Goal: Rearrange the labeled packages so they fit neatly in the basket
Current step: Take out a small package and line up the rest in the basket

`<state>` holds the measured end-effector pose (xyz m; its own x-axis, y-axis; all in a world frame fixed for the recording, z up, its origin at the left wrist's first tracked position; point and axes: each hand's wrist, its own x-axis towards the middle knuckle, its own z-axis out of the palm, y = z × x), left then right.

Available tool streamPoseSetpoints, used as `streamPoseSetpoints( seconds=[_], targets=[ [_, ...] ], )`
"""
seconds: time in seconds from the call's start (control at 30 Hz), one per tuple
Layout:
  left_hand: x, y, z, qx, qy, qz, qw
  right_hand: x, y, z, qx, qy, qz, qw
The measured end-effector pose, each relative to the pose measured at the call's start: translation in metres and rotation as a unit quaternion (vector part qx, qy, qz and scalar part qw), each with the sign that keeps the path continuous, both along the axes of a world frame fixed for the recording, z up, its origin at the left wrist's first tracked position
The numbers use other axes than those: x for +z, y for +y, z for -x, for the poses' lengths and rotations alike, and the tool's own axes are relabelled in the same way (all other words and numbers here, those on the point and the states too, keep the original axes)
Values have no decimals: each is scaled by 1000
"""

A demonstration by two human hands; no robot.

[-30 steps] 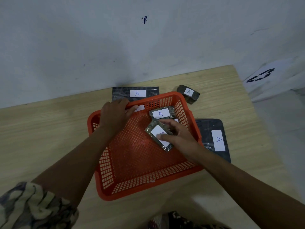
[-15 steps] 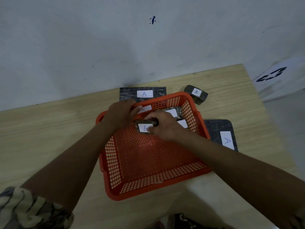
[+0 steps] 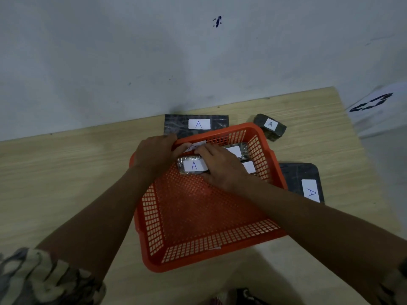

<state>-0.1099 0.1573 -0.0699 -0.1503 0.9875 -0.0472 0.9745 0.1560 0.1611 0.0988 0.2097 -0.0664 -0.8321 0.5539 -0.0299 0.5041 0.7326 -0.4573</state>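
Since half a second ago: small foil-wrapped package with white "A" label (image 3: 193, 165) sits flatter on the basket floor; both hands barely shifted.

Orange plastic mesh basket (image 3: 198, 245) at centre of pale wooden table (image 3: 66, 168). The package lies at the basket's 11 o'clock, label up. Right hand (image 3: 222, 168) lies over its right end, fingers curled around it, thumb below; a loose clasp on the package. Left hand (image 3: 154, 155) at the basket's 10 o'clock rim, fingers bent over a second labelled packet (image 3: 196, 146) against the far wall; grip on it cannot be told. Two more labelled packets (image 3: 236, 151) at the basket's 1 o'clock corner. Outside: flat dark package (image 3: 176, 124) at 12, small dark block (image 3: 269, 126) at 1, flat dark package (image 3: 306, 183) at 3, all marked "A".
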Motion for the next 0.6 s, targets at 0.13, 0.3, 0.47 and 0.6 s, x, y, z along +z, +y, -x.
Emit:
streamPoseSetpoints(
  seconds=[0.13,0.3,0.47,0.6],
  targets=[
    [1,-2,1,-8,4,-3,1000,-2,-2,3,25,19,8,999],
    [3,-1,1,-10,-10,-10,1000,-13,-6,2,23,14,-89,996],
    [4,0,0,-8,-9,-6,1000,-13,-6,-1,13,14,-93,995],
    [6,-1,-2,-5,-6,-13,1000,9,6,-11,-37,56,-77,995]
  ],
)
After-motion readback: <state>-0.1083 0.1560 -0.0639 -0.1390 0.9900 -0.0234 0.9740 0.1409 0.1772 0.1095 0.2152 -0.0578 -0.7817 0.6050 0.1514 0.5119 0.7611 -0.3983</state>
